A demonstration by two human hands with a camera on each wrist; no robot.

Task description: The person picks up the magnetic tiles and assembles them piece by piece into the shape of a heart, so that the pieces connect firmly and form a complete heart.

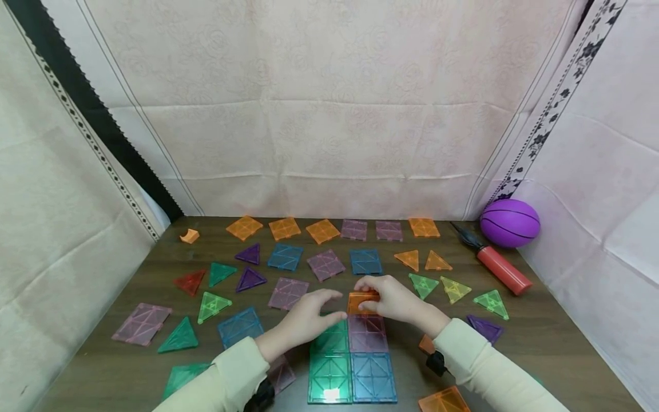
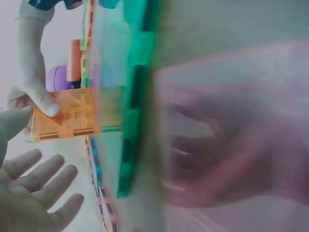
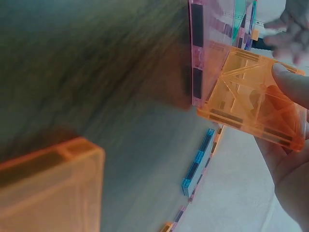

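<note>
- Head view: two green tiles (image 1: pixel 330 377), one pink tile (image 1: pixel 368 333) and one blue tile (image 1: pixel 373 377) lie flat, edge beside edge, as one block; this part looks done.
- One orange tile (image 1: pixel 362 297) stands upright at the far edge of the pink tile. Right hand (image 1: pixel 393 297) pinches it between thumb and fingers, so I judge that its placing is not finished; whether it is attached, I cannot tell.
- Left hand (image 1: pixel 309 317) holds nothing; its fingers are spread wide near the green tiles.
- No other upright tile shows on the block, so the building seems to be at an early stage.
- Many square tiles (image 1: pixel 366 261) and triangle tiles (image 1: pixel 180 336) lie loose around, not used yet.
</note>
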